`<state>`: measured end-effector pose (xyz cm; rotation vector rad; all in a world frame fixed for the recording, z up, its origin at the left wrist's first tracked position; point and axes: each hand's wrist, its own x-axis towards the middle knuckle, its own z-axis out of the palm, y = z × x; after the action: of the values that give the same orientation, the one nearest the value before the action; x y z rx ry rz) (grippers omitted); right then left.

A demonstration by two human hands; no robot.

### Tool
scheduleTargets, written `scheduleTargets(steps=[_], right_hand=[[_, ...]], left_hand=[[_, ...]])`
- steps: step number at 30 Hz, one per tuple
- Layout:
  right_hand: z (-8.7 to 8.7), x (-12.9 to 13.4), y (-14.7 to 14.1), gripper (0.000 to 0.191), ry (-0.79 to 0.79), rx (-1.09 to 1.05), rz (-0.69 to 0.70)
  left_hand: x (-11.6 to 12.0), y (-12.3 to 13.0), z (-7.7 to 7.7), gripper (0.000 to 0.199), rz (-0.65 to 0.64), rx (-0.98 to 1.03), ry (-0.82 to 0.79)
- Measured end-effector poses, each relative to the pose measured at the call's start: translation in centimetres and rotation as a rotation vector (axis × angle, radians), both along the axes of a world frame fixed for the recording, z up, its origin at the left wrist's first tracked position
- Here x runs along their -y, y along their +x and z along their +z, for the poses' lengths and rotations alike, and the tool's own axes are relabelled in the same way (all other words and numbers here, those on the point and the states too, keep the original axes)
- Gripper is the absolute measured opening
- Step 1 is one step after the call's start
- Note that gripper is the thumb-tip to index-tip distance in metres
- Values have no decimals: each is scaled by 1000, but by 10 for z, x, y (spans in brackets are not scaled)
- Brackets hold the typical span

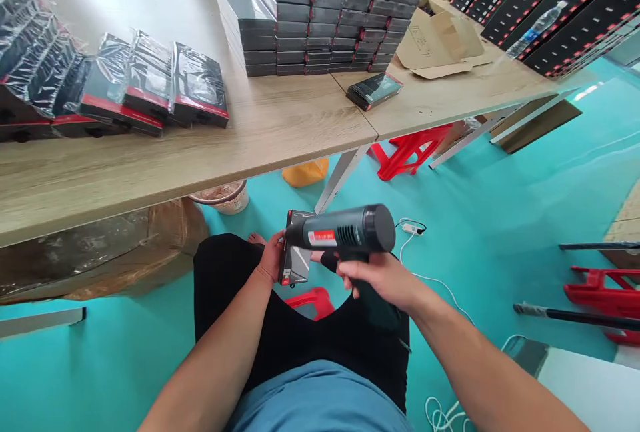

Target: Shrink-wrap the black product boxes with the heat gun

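Between my knees, my left hand (273, 256) grips the left edge of a flat black box (299, 264) with a red strip and white print. My right hand (374, 277) is wrapped round the handle of a dark heat gun (345, 229), which points left. The gun's nozzle lies over the upper part of the box and hides some of it; whether they touch I cannot tell. Film-wrapped boxes (197, 85) lean in a row on the table at the left. A single black box (374, 90) lies near the table's front edge.
The wooden table (300, 112) spans the view ahead, bearing a tall stack of boxes (330, 12), an opened carton (440, 42) and a plastic bottle (537, 30). Below are a bin (227, 199), a yellow bag (305, 173) and a red stool (410, 152). A white cable (445, 289) crosses the floor.
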<state>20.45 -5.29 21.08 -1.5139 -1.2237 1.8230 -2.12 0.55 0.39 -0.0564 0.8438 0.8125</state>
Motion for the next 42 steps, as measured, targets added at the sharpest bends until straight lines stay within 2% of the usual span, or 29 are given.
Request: scheduleTargets(steps=[4,6,8,11,13,14,17,19,22,24,28,33,37,40,42], right_hand=[[0,-32,3,13,41,86,-144],[-3,-33,13,11,40,125,-139],[-9,-23,24,9,-10,99,-45],[-19,4,34,15,-158,41,132],[-26,20,38,18,-204,8,140],[-30,26,39,20,-205,-5,85],[-38,37,40,29,-185,-16,-213],[-41,41,37,34,-194,-42,-319],[-43,46,24,32,-195,-139,-234],[-46,47,12,29,-137,-176,-191],[-56,43,0,30,-31,-104,-297],[-58,43,-2,29,-44,-151,-153],[-54,44,-7,26,-16,-115,-212],[-54,40,-8,24,-22,-132,-159],[-55,36,-5,23,3,-83,-212]], left_hand=[[2,-5,-1,47,-56,-10,57],[3,-8,-1,48,-30,-19,68],[2,-10,0,48,1,-20,63],[0,-8,5,51,62,46,100],[-3,-6,8,50,126,66,120],[-5,-6,8,48,166,52,103],[-10,-9,1,43,287,-27,-14],[-13,-12,-7,40,338,-62,-79],[-15,-12,-16,41,373,-85,-123],[-15,-10,-17,44,399,-83,-126],[-11,-8,-15,41,450,-100,-126],[-11,-9,-17,44,440,-68,-122],[-13,-8,-19,42,487,-71,-124],[-14,-8,-19,38,510,-53,-132],[-14,-9,-17,38,549,-48,-124]])
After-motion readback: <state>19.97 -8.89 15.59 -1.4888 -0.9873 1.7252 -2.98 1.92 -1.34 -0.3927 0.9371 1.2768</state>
